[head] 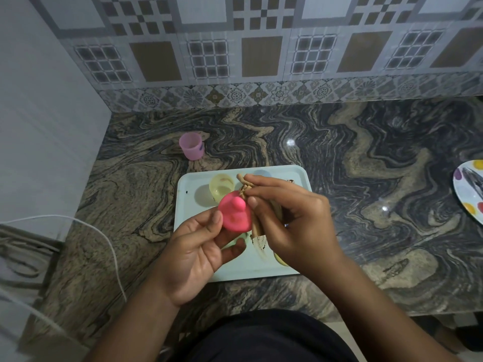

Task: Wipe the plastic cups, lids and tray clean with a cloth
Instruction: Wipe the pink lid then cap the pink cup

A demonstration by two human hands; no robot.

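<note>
Thumb and fingers of the left hand [193,254] pinch a round pink plastic lid [234,218]; the right hand [292,218] pinches a bunched beige cloth [257,229] (touching the lid).

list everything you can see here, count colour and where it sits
pink lid: 1, pink, held above the tray
cloth: 1, beige, stained, against the lid
tray: 1, pale blue, on the counter
yellow cup: 1, clear yellow, far left of the tray
purple cup: 1, lilac, on the counter behind the tray
green piece: 1, pale green, on the tray, mostly hidden
yellow piece: 1, on the tray, mostly hidden
plate: 1, white with coloured spots, right edge
cable: 1, white, left
counter: 1, dark swirled stone
left hand: pinches the lid
right hand: grips the cloth
</note>
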